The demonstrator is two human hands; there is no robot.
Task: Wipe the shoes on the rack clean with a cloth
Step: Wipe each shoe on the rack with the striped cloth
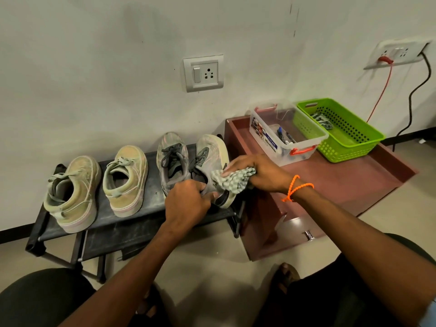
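Several dusty shoes stand on a low black rack (132, 223) against the wall. Two beige sneakers (73, 194) (126, 180) are on the left, a grey running shoe (172, 159) is in the middle, and its mate (211, 154) is at the right end, tilted on its side. My left hand (186, 199) grips the heel of that right grey shoe. My right hand (254, 173), with an orange cord on the wrist, presses a grey-and-white checked cloth (232, 179) against the shoe's outer side near the heel.
A dark red cabinet (330, 182) stands right of the rack, touching it. On it sit a clear plastic box (285, 138) with pens and a green basket (339, 128). Wall sockets (203, 73) and hanging cables (382, 95) are behind. My knees are at the bottom.
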